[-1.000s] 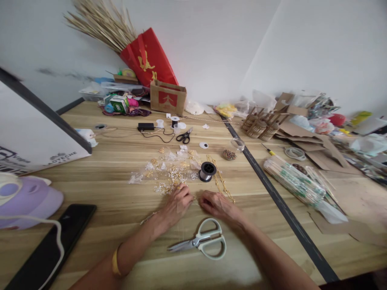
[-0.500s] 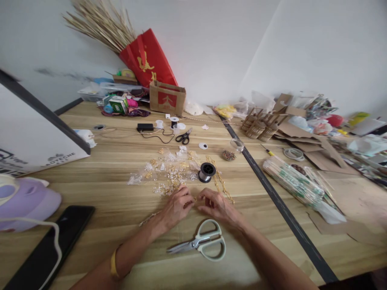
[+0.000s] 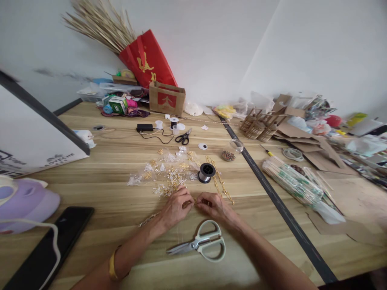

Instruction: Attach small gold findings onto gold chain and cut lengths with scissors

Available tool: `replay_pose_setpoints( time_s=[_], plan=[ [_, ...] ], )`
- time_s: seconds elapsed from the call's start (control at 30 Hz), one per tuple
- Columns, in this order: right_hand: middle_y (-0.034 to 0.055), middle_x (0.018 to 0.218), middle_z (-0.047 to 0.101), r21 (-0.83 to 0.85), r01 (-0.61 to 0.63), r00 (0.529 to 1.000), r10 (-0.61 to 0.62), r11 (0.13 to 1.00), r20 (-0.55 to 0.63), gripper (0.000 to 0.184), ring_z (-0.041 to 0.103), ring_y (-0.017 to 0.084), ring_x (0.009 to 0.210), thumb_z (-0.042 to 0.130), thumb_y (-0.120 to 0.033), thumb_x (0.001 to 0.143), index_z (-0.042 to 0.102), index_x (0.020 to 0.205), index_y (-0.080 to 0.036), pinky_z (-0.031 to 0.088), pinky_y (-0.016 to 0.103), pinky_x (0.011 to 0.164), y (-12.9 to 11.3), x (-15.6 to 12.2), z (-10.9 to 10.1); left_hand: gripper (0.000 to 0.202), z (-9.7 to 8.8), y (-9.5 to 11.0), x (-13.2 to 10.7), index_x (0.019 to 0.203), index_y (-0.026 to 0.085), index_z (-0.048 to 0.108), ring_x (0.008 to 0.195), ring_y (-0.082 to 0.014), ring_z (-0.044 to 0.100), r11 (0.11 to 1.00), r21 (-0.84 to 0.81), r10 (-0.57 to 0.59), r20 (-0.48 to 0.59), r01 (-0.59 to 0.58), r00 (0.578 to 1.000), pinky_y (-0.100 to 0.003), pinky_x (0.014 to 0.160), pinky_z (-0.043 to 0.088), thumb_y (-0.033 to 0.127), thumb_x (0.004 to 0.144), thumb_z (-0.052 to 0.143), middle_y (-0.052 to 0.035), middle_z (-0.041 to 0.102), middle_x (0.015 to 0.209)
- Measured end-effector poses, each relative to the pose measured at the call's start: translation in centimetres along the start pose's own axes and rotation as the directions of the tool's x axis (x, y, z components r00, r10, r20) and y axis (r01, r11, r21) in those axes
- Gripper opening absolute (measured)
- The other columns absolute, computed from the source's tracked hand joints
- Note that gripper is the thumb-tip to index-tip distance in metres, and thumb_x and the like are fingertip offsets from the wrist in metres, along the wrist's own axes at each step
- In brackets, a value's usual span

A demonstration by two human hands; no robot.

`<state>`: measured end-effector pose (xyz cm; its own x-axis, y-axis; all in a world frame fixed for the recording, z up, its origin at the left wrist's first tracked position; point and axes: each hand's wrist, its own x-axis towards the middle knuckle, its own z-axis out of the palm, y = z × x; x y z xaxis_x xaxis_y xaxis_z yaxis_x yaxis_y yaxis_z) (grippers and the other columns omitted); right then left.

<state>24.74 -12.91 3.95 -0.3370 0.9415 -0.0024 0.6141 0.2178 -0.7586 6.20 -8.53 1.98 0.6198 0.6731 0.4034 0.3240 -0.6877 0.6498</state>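
My left hand (image 3: 176, 208) and my right hand (image 3: 213, 204) rest on the wooden table (image 3: 121, 201), fingertips pinched together around a tiny gold piece between them that is too small to name. Just beyond them lies a scatter of small gold and clear jewellery parts (image 3: 169, 173) on clear plastic bags. A gold chain (image 3: 220, 180) runs past a black spool of silver wire (image 3: 206, 172) toward my right hand. Pale green scissors (image 3: 201, 243) lie shut on the table just below my wrists. A yellow band sits on my left wrist.
A black phone (image 3: 51, 245) and a lilac cap (image 3: 27, 203) lie at the left. A white box (image 3: 33, 137) stands behind them. Black scissors (image 3: 183, 137), a charger, a small bead jar (image 3: 229, 154), a brown paper bag (image 3: 167, 98), skewers (image 3: 294, 181) and cardboard scraps lie farther off.
My hands have drawn closer together and lifted their fingertips into a pinch between them. The view has shifted down very slightly.
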Motion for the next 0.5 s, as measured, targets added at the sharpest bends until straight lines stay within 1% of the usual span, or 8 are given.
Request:
replay_pose_setpoints(
  time_s=[0.27,0.4,0.5],
  plan=[
    [-0.0008,0.071,0.060,-0.012,-0.028,1.000,0.028,1.000,-0.002,0.013,0.049,0.010,0.061,0.050,-0.021,0.084,0.062,0.083,-0.015,0.036,0.019,0.056,-0.17,-0.04,-0.63,0.014,-0.04,-0.02,-0.01,0.073,0.017,0.065,0.081,-0.0177,0.053,1.000,-0.017,-0.025,0.006,0.025,1.000,-0.029,0.072,0.045,0.010,0.079,0.055,-0.0044,0.059,0.077],
    [-0.0018,0.065,0.057,-0.028,-0.050,0.999,0.050,0.998,-0.007,0.014,0.046,0.009,0.058,0.050,-0.021,0.084,0.061,0.080,-0.014,0.034,0.018,0.054,-0.59,0.07,-0.98,0.014,-0.16,0.02,-0.01,0.073,0.017,0.065,0.080,-0.0178,0.053,0.999,-0.024,-0.035,0.007,0.035,0.999,-0.029,0.072,0.045,0.010,0.079,0.054,-0.0043,0.059,0.076],
    [-0.0024,0.064,0.055,-0.032,-0.041,0.999,0.040,0.999,-0.019,0.014,0.045,0.009,0.057,0.049,-0.021,0.085,0.060,0.079,-0.014,0.033,0.018,0.053,-0.62,0.14,-1.04,0.014,-0.31,0.14,0.04,0.073,0.016,0.066,0.080,-0.0180,0.053,0.999,-0.022,-0.038,0.015,0.039,0.999,-0.030,0.072,0.045,0.010,0.079,0.055,-0.0045,0.059,0.075]
  ],
)
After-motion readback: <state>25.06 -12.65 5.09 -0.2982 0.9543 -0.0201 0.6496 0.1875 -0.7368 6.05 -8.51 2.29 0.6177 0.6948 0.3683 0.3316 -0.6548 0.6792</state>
